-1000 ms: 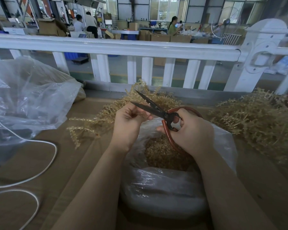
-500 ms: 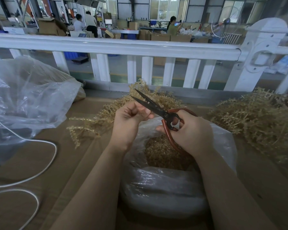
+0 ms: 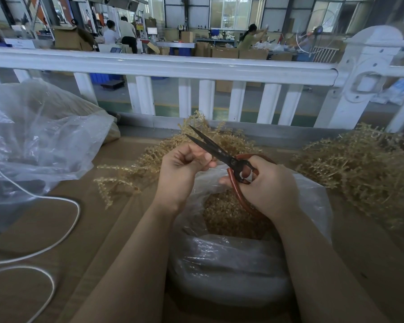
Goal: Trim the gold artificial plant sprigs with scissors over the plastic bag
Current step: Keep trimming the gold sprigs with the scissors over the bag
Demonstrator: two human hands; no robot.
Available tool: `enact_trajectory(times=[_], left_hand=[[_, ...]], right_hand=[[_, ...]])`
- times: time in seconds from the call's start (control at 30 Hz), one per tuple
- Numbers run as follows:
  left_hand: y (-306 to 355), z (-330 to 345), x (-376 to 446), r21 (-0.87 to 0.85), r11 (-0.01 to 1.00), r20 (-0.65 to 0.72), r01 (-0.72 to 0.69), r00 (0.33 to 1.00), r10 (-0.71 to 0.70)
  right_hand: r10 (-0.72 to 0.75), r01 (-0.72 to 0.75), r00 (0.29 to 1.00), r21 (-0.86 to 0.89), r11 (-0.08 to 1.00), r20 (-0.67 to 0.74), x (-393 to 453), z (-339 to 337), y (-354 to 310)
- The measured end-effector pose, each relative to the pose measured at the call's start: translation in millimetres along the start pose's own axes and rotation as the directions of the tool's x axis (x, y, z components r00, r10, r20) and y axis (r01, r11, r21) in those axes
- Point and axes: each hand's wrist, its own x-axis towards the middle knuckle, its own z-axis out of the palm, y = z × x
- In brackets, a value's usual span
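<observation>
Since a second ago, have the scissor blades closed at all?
Yes. The scissors in the right hand have narrowed: the blade tips sit closer together against the white railing, though a small gap remains beside the left hand.

Scissors [image 3: 222,155]: dull dark metal blades, glossy red handles. Plastic bag [image 3: 231,264] clear, crinkly. Sprigs [image 3: 359,169] matt gold.

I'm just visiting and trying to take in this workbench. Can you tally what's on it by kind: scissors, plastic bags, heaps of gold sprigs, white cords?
Scissors: 1, held in the right hand
Plastic bags: 2, the trimmings bag and the big bag at left
Heaps of gold sprigs: 2, middle and right
White cords: 1
Total: 6
</observation>
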Motion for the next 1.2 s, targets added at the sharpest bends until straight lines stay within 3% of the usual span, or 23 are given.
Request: enact_trajectory(times=[0.23,0.43,0.67,0.77,0.93,1.2], left_hand=[[-0.4,2.9,-0.7,0.01,0.993,0.003,0.115,0.993,-0.115],[-2.8,12.5,-3.7,-0.071,0.971,0.08,0.229,0.971,-0.223],[-5.8,10.3,-4.0,-0.16,0.935,0.131,0.316,0.946,-0.297],[-2.0,12.5,-5.9,-0.192,0.928,0.155,0.319,0.944,-0.293],[3.9,8.7,-3.3,-0.022,0.962,0.023,0.273,0.962,-0.273],[5.2,6.5,-1.9,-0.036,0.966,-0.053,0.256,0.965,-0.258]], right_hand=[[0.12,-0.123,0.991,0.043,0.992,0.065,-0.3,1.0,-2.8],[0.249,-0.28,0.959,0.351,0.894,0.132,4.5,2.5,-7.1],[0.222,-0.314,0.947,0.509,0.802,0.233,6.7,10.6,-3.7],[0.222,-0.313,0.948,0.54,0.781,0.228,8.2,9.7,-6.3],[0.217,-0.323,0.943,0.532,0.783,0.253,8.0,7.8,-3.4],[0.269,-0.351,0.933,0.429,0.832,0.24,6.8,7.1,-4.0]])
